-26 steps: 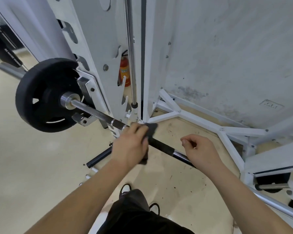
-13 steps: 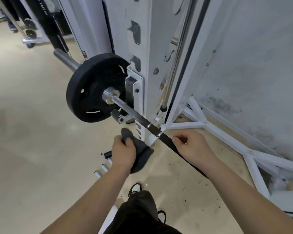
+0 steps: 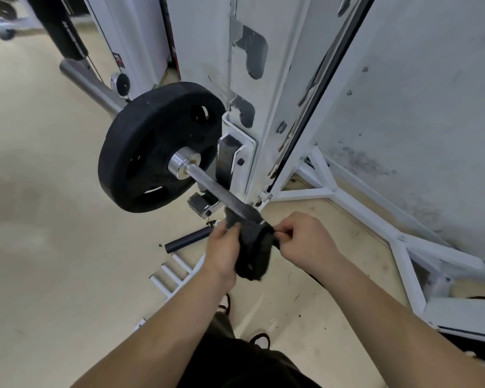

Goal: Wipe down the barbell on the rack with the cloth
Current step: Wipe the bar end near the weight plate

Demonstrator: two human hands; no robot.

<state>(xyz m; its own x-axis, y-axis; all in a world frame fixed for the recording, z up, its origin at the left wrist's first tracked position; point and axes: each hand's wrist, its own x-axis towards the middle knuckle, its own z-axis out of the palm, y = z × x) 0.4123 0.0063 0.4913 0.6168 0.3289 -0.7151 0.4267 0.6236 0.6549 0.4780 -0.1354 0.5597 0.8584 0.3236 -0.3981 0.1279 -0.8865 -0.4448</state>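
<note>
At the centre of the view, one barbell [image 3: 213, 189] ran from a black weight plate [image 3: 151, 147] at ten o'clock down toward the person, its knurled grey shaft resting against the white rack [image 3: 252, 113]. One chrome collar [image 3: 183, 166] sat against the plate's hub. One plate could be counted on this end; the bar's other end was out of view. There was one cloth [image 3: 254, 245], dark grey to black, limp and bunched, draped over the bar just below the rack upright and hanging down from it. Two bare hands met at it. The left hand [image 3: 223, 252] was clenched on the cloth's left side at seven o'clock of the bar's covered stretch. The right hand [image 3: 303, 242] pinched the cloth's right edge between thumb and fingers at four o'clock. On the pale floor [image 3: 53, 261] near the left hand lay one short black tube [image 3: 188, 240] and, nearer the person, three white pegs [image 3: 170, 271] side by side.
</note>
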